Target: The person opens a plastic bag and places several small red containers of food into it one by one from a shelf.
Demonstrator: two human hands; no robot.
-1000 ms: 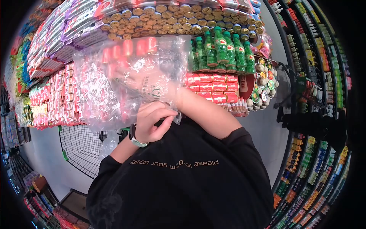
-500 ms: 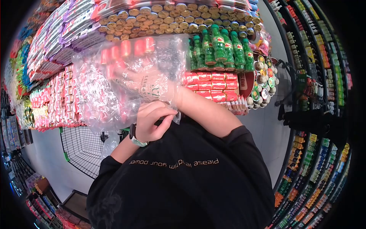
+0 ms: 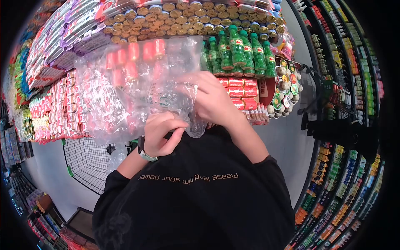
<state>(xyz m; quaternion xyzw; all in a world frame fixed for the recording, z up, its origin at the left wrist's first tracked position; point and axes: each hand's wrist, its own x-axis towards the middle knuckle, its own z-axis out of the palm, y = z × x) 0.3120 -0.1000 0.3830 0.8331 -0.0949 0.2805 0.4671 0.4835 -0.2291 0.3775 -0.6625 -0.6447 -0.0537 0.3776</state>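
Two hands: both are up at chest height, working the same clear crinkled plastic bag (image 3: 125, 91), close enough to nearly touch.
Left hand (image 3: 160, 133): fingers curl in tight, thumb against fingertips, pinching the lower edge of the bag's film; a pale-strapped wristwatch (image 3: 144, 151) sits on that wrist.
Right hand (image 3: 212, 98): fingers bent over and closed on a bunched fold of the film at the bag's right edge, with plastic draped over the knuckles and a loose twist hanging below the palm.
Bag position: held in the air between the person and the shelving, spread out up and to the left of both hands, and see-through, so the red goods behind it blur through.
Bag contents: cannot tell; the film is too wrinkled and glossy.
Behind the bag: a row of green plastic bottles with red labels (image 3: 237, 50) stands upright just right of it, stacked red cartons (image 3: 242, 89) below them, and rows of round gold-lidded tins (image 3: 187, 21) above.
Lower left: a black wire shopping basket (image 3: 87, 162) sits under the bag, beside the left forearm.
Foreground: the person's black sweatshirt with pale lettering (image 3: 200, 208) fills the bottom of the view.
Far right: tall dark shelves of small bottles (image 3: 346, 83) run along the aisle, well apart from the hands.
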